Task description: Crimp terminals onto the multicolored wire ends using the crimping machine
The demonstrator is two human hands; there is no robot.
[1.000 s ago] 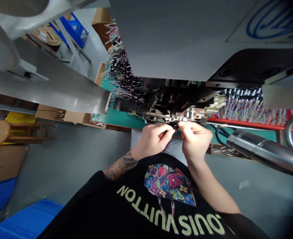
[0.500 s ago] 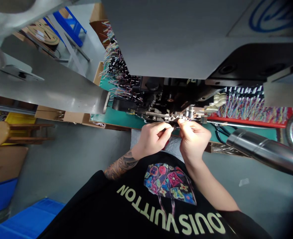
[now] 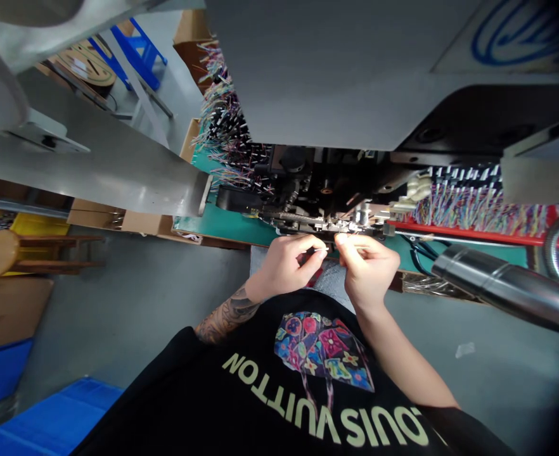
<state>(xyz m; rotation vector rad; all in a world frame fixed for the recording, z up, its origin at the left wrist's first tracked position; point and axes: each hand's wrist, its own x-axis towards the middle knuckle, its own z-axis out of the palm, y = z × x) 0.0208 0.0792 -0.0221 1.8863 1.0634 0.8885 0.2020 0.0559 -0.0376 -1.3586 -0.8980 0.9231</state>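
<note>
My left hand (image 3: 286, 266) is closed in a pinch, thumb against forefinger, just in front of the machine's working parts (image 3: 336, 223). A thin, pale wire end (image 3: 325, 249) pokes out at its fingertips; the rest is hidden in the fingers. Close on its right, my right hand (image 3: 369, 266) is also pinched, its fingertips at the front edge of the metal parts. What lies between those fingertips is too small to make out. A narrow gap separates the two hands. The large grey machine (image 3: 327, 82) overhangs both.
Cables with coloured wire ends (image 3: 227, 126) are heaped behind on the left. More stand in a red tray (image 3: 474, 233) at right, near dark-handled pliers (image 3: 422, 250). A shiny metal tube (image 3: 507, 285) juts in from the right, a metal chute (image 3: 132, 183) from the left.
My hands have drawn slightly apart, the left a little to the left. The pale wire end at its fingertips now shows more plainly. Both pinches stay closed.
</note>
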